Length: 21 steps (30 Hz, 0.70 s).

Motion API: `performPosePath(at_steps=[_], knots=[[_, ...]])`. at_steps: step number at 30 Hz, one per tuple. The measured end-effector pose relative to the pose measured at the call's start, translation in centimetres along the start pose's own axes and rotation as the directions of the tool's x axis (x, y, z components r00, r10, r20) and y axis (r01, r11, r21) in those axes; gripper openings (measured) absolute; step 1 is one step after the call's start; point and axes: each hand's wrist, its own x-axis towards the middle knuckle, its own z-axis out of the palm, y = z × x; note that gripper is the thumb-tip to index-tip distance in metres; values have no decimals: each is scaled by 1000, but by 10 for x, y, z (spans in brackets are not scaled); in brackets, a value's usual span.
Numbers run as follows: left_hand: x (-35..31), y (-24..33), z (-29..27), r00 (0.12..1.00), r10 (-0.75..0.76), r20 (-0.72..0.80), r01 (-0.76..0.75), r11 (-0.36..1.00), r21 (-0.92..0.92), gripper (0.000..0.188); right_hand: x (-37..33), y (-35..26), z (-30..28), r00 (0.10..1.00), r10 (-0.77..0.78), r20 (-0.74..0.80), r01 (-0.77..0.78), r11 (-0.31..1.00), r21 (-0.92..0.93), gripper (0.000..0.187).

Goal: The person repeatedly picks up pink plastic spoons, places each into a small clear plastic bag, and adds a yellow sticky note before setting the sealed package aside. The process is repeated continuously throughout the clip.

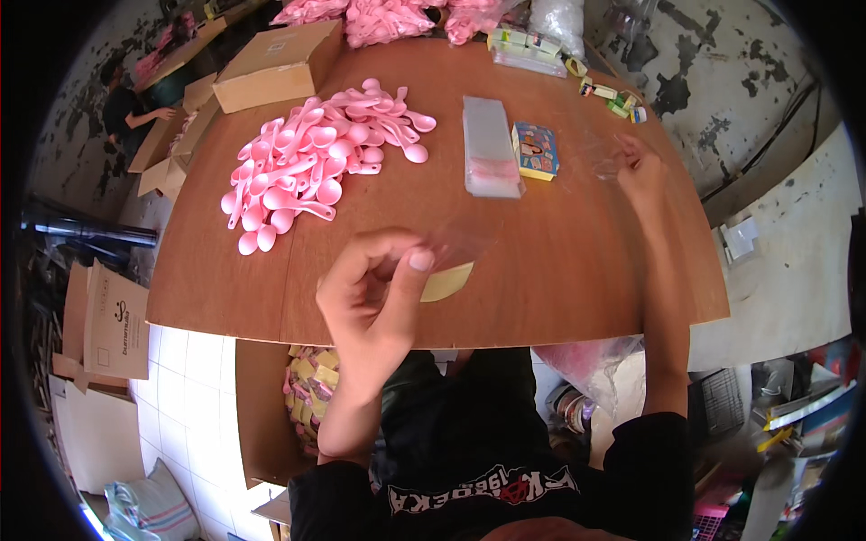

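My left hand [368, 293] is raised over the near edge of the table, thumb and finger pinched on a small clear plastic bag [462, 245]. A yellow card [447, 283] shows at the lower end of the bag. Out at the right side, my right hand [642, 173] has its fingers drawn together beside some faint, transparent film [597, 155]; whether they grip it is hard to see. Nearest to that hand lies a stack of printed cards [538, 150], blue with yellow edges. A stack of clear plastic bags [489, 135] is just left of the cards.
Pink plastic spoons [302, 158] form a heap on the table's [388, 207] left. Behind them stands a cardboard box [278, 68]. Pink bundles [390, 20] line the back, with small tape rolls [622, 104] at far right. Below sits an open carton [257, 415]. Another person [131, 113] is at far left.
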Motion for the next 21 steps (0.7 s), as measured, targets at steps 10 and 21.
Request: performPosePath(at_steps=[10,21], knots=[[11,-23,13,990,-54,131,70,991,-115,25,-125,-179,-34,697,-683,221,236,508,828,17],[6,-32,-10,954,-140,264,190,965,-178,24,-131,-197,-37,735,-668,120,304,482,822,14]])
